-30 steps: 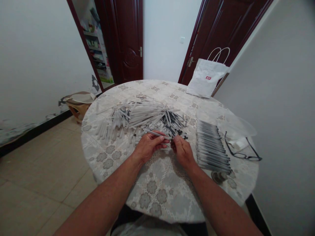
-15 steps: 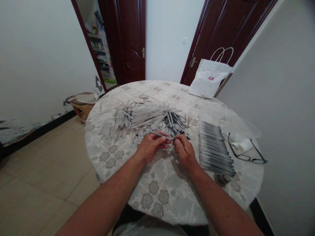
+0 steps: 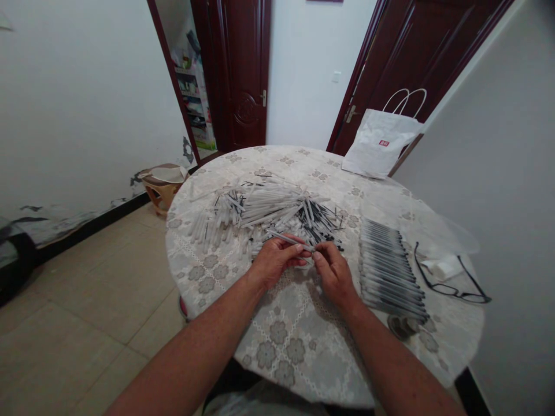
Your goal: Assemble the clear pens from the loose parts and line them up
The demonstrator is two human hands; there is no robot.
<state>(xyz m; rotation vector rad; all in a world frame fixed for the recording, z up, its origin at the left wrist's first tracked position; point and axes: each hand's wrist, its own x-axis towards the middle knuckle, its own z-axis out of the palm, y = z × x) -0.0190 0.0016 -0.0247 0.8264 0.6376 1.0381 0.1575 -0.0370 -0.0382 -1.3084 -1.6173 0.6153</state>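
Note:
My left hand (image 3: 277, 261) is closed around a slim pale pen (image 3: 282, 236), which slants up to the left out of the fingers. At the pen's right end, my right hand (image 3: 335, 271) pinches with thumb and forefinger; its fingertips hide that end. Just beyond both hands spreads a loose heap of pale pen barrels (image 3: 266, 209). Dark thin parts (image 3: 318, 218) lie mixed in at the heap's right side. To the right of my right hand, pens with dark ends lie side by side in a neat row (image 3: 385, 268).
A patterned cloth covers the round table (image 3: 284, 346). Black-framed glasses (image 3: 444, 290) and a small white roll (image 3: 448, 267) lie at the right. Small round objects (image 3: 401, 326) sit below the row. A white paper bag (image 3: 381, 141) stands at the back right; a stool (image 3: 162, 188) is left.
The whole scene has shifted right and slightly down as my head turned left. Both hands keep the same hold on the pen.

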